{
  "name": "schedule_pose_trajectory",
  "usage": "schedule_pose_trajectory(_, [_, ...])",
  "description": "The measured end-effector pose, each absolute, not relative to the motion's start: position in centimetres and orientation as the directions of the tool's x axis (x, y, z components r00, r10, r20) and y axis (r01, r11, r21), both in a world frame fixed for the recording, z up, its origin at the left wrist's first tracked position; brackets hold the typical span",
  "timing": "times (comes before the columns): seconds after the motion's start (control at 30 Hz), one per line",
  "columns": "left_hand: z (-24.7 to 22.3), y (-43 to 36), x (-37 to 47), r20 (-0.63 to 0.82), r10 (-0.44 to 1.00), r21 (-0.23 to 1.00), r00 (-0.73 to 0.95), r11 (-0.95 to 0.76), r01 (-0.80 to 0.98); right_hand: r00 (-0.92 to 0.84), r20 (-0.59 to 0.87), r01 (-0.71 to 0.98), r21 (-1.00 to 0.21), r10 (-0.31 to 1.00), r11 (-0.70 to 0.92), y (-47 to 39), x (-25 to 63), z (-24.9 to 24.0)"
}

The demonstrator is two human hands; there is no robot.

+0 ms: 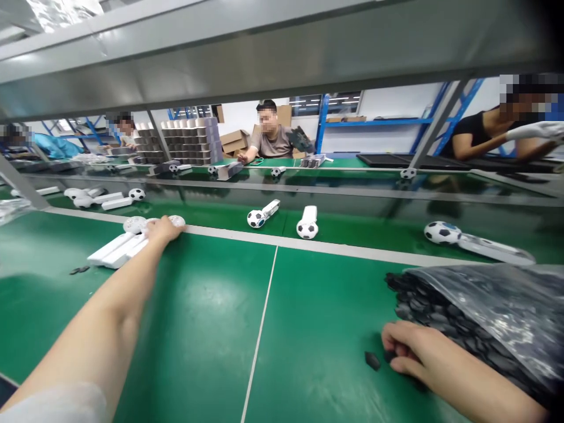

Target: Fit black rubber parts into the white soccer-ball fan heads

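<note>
My left hand [164, 231] curls over white pieces [121, 251], grip unclear; my right hand [412, 352] pinches a black chip [389, 356] beside a plastic bag [506, 299].

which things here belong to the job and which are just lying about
Seemingly the job:
white ball-ended plastic units at left hand
loose black pentagonal piece by right hand
clear plastic bag of black pieces

Seemingly lying about:
brown cardboard boxes behind
crumpled translucent plastic, left edge

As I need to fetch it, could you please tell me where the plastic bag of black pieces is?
In the head view, the plastic bag lies on the right of the green tabletop, just beyond the right hand, black pieces at its mouth.
</note>
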State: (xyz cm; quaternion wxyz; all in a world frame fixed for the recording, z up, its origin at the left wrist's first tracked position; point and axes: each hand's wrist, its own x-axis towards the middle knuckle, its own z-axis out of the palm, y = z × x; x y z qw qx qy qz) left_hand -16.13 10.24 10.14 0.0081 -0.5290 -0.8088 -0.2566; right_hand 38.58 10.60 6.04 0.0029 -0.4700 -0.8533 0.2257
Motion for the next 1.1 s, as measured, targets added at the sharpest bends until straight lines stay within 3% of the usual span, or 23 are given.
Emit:
schedule_pose_trajectory(0.1, [9.2, 9.7, -16.6, 0.271, 0.793, 0.374, -0.545, 0.435, 0.819, -0.559, -0.207, 0.797, -0.401, 0.803, 0.451, 10.4, 38.3, 6.7])
schedule_pose_trajectory(0.23, [8.2, 11.2, -12.7, 0.222, 0.853, 0.338, -0.473, 0.387, 0.858, -0.585, -0.075, 0.725, -0.494, 0.807, 0.480, 10.2, 37.8, 7.6])
schedule_pose_trajectory(0.43, [7.2, 10.9, 2.0, 0.120, 0.989, 0.340, -0.085, 0.040, 0.939, -0.572, 0.164, 0.636, -0.530, 0.803, 0.561, 10.3, 37.1, 7.4])
schedule_pose_trajectory(0.63, [7.0, 8.9, 14.4, 0.027, 0.969, 0.493, 0.245, -0.226, 0.840, -0.415, 0.249, 0.515, -0.729, 0.875, 0.452, 10.6, 37.0, 6.6])
schedule_pose_trajectory(0.9, [5.8, 9.0, 15.7, 0.046, 0.942, 0.527, 0.332, -0.305, 0.793, -0.574, 0.434, 0.354, -0.633, 0.694, 0.689, 9.9, 36.2, 6.5])
schedule_pose_trajectory(1.1, [6.3, 8.5, 16.1, 0.063, 0.932, 0.525, 0.356, -0.334, 0.783, -0.545, 0.415, 0.341, -0.684, 0.728, 0.645, 9.6, 35.1, 5.4])
